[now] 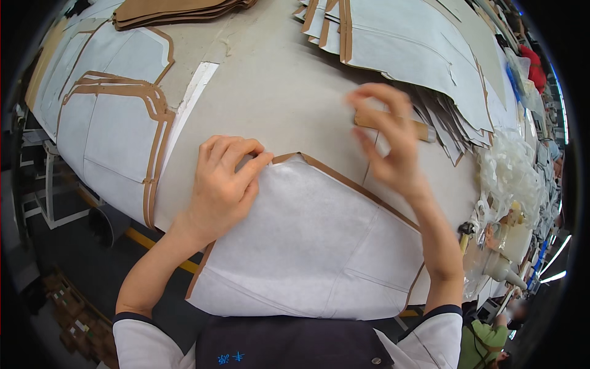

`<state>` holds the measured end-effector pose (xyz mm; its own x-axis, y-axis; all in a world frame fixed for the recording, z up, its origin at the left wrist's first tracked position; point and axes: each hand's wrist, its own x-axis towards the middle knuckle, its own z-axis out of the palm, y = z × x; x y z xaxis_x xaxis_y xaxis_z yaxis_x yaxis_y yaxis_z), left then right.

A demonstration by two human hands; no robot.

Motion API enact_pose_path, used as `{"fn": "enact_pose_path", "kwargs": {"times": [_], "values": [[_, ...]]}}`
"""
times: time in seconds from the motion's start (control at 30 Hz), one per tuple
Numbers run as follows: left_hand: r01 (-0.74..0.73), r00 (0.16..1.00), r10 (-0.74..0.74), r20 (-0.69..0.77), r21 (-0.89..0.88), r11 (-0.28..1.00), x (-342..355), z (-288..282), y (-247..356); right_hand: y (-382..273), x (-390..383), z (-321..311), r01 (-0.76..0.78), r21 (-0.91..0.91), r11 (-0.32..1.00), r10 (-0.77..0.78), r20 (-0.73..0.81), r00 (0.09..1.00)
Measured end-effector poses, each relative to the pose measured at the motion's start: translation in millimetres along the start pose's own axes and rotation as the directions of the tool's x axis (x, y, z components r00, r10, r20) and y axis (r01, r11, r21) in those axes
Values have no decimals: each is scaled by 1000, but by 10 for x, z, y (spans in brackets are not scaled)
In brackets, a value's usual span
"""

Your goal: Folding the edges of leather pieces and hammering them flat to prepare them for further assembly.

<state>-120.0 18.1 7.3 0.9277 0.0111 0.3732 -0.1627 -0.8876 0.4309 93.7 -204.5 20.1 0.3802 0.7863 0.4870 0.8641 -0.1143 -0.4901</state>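
Observation:
A white fabric panel with brown edging lies in front of me, its near part at my body. The fingers of my left hand are curled and pinched on the brown edge at its upper-left corner. My right hand is raised above the panel's far edge, slightly blurred, thumb and fingers apart with nothing visible between them. Behind it, a brown-handled tool with a metal end lies on the table, partly hidden by that hand.
Stacks of brown-edged white pieces lie left and back right; brown sheets at the back. Clear plastic bags and a white bottle are at the right. A person in green is at the lower right.

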Motion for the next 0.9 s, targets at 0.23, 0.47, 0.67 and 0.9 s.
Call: {"fn": "enact_pose_path", "kwargs": {"times": [0.23, 0.47, 0.67, 0.9], "values": [[-87, 993, 97, -66, 140, 986, -62, 243, 388, 407, -178, -451, -95, -167, 981, 142, 297, 944], [12, 1000, -12, -7, 107, 994, -61, 343, 528, 131, 8, -497, -32, -26, 999, 41, 475, 879], [-61, 998, 63, -2, 199, 978, -115, 404, 482, 65, 172, -335, 174, 101, 979, -201, 531, 823], [-59, 998, 60, 0, 231, 971, -123, 392, 477, 55, 322, -213, 308, 96, 946, -304, 587, 750]]}}
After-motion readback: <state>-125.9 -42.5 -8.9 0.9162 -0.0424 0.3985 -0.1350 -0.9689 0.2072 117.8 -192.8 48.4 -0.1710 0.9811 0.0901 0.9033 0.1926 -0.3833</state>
